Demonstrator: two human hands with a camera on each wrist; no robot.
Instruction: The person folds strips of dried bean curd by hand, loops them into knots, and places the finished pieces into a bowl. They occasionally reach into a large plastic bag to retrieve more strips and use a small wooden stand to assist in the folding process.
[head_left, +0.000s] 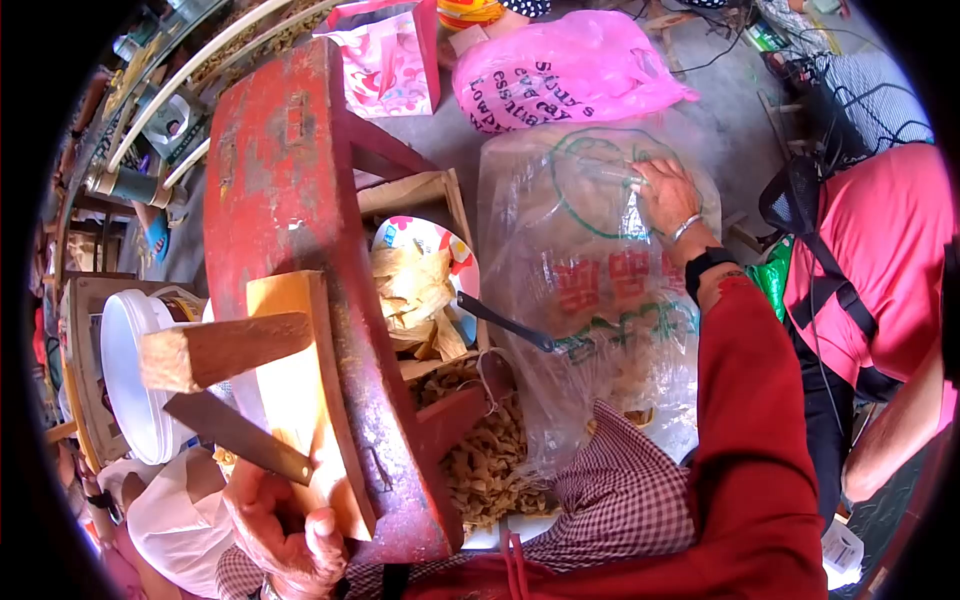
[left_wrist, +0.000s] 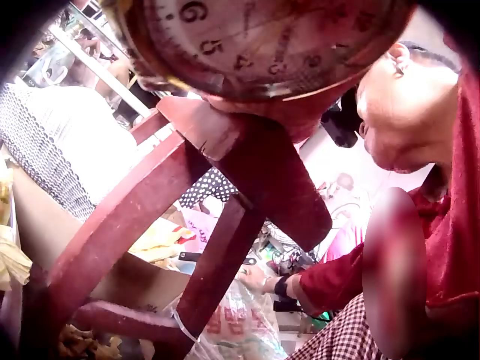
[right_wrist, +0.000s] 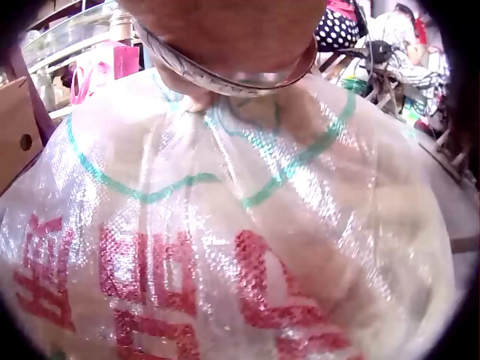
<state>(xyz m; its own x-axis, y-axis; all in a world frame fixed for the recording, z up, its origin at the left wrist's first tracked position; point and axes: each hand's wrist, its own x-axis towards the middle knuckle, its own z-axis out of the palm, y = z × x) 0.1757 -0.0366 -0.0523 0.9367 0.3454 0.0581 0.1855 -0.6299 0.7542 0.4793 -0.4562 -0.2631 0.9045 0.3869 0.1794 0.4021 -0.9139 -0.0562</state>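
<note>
My left hand [head_left: 290, 530] curls at the lower end of a wooden block tool [head_left: 318, 420], its thumb against the board's edge. The tool has a thick wooden crosspiece and a flat dark strip, and it lies against a red wooden bench [head_left: 275, 180]. In the left wrist view a watch face and the bench legs hide this hand's fingers. Far to the right, my right hand [head_left: 668, 195] grips the upper part of a translucent plastic sack [head_left: 610, 270] printed in red and green. Folds in the sack [right_wrist: 172, 240] run together at a fingertip in the right wrist view.
A cardboard box [head_left: 455, 205] behind the bench holds a patterned bowl [head_left: 465, 255] with pale dried husks [head_left: 415, 290] and a dark handle [head_left: 505, 322]. Brown scraps [head_left: 490, 470] lie below. A pink bag [head_left: 570, 70] and a white bucket [head_left: 130, 370] stand nearby; another person [head_left: 880, 260] is at right.
</note>
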